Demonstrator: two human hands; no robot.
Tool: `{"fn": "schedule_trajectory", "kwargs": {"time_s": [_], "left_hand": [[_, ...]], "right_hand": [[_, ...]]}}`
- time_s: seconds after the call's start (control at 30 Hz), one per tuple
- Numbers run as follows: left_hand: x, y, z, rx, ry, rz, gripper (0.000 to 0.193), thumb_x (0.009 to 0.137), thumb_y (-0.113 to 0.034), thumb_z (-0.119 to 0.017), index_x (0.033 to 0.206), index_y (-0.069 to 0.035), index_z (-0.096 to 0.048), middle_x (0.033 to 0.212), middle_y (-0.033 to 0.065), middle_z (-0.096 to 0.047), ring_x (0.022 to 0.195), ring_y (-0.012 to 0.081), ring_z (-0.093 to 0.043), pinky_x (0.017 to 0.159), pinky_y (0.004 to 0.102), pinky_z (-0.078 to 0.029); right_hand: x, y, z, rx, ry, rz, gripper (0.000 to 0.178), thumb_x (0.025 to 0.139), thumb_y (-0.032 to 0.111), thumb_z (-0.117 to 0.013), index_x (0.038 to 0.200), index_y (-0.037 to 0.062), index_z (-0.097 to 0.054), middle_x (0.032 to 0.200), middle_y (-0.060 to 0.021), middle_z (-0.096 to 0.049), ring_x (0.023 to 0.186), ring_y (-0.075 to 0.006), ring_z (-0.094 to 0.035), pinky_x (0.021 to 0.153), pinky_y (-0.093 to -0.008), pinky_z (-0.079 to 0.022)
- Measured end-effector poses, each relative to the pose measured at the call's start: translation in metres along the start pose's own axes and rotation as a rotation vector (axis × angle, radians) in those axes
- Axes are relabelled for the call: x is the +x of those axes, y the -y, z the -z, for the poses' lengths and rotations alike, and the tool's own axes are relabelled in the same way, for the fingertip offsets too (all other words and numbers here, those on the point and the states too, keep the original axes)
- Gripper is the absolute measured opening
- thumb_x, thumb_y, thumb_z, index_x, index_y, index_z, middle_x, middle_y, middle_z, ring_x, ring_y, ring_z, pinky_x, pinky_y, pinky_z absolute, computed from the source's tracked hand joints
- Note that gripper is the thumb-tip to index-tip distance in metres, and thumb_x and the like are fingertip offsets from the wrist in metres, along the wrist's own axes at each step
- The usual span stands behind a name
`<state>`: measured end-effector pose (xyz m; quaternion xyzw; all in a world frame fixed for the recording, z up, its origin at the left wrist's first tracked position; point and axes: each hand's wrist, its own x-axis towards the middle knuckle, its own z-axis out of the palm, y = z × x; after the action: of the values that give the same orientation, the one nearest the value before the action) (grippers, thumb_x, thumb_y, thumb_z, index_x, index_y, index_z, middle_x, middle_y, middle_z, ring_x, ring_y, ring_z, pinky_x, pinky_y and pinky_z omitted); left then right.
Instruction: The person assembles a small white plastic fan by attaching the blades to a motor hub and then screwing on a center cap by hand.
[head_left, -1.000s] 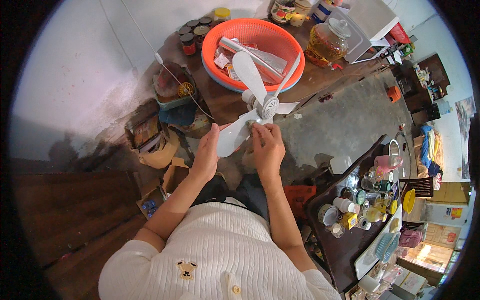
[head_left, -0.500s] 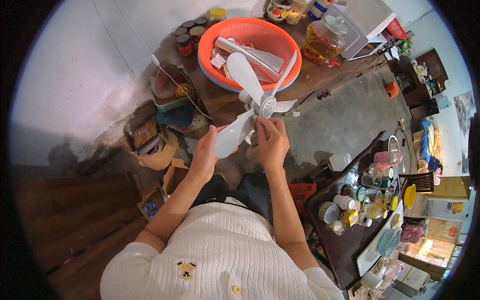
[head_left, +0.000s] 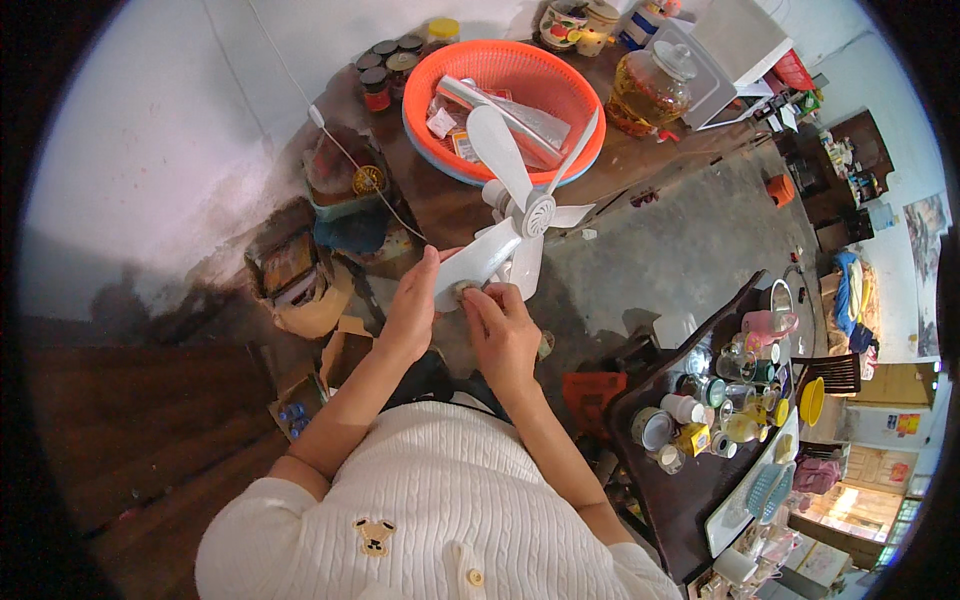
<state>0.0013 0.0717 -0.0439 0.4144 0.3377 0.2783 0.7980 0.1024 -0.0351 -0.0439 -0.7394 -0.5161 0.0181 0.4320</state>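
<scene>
A small white fan with several blades and a round slotted hub is held up in front of me. My left hand grips the tip end of the blade nearest me, its thumb along the edge. Against that blade's face, my right hand pinches a small greyish-brown wad, mostly covered by the fingers. I cannot make out what the wad is made of. Behind the hub, part of the fan's white body shows, while the other blades point away from my hands.
Beyond the fan, an orange plastic basket holds packets and a clear roll. A glass jar of amber liquid stands beside it. Cardboard boxes sit at left. On the right, a dark table carries several jars. A white cord hangs at left.
My right hand has moved from beside the hub down and left, onto the near blade's outer end. My left hand still grips that blade, and the blades have turned slightly.
</scene>
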Motion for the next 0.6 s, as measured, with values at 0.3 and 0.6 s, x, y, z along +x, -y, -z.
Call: {"fn": "schedule_trajectory", "kwargs": {"time_s": [0.3,0.6], "left_hand": [[0.000,0.005,-0.001,-0.059,0.019,-0.014,0.062,0.109,-0.053,-0.037,0.137,-0.001,-0.057,0.129,0.0081,-0.063,0.114,0.0167,-0.061,0.096,0.0349,-0.051],[0.001,0.002,0.001,-0.083,0.078,-0.036,0.065,0.108,-0.054,-0.039,0.139,0.001,-0.054,0.132,0.0105,-0.063,0.120,0.0199,-0.062,0.101,0.0382,-0.051]], "right_hand": [[0.035,-0.025,0.001,-0.145,-0.121,-0.011,0.011,0.088,0.012,-0.072,0.099,0.0131,-0.073,0.097,-0.0065,-0.064,0.076,-0.0297,-0.068,0.060,-0.0401,-0.054],[0.046,-0.038,0.000,-0.146,-0.164,-0.066,0.009,0.091,0.015,-0.071,0.100,0.0126,-0.073,0.099,-0.0080,-0.065,0.079,-0.0309,-0.068,0.064,-0.0402,-0.055]]}}
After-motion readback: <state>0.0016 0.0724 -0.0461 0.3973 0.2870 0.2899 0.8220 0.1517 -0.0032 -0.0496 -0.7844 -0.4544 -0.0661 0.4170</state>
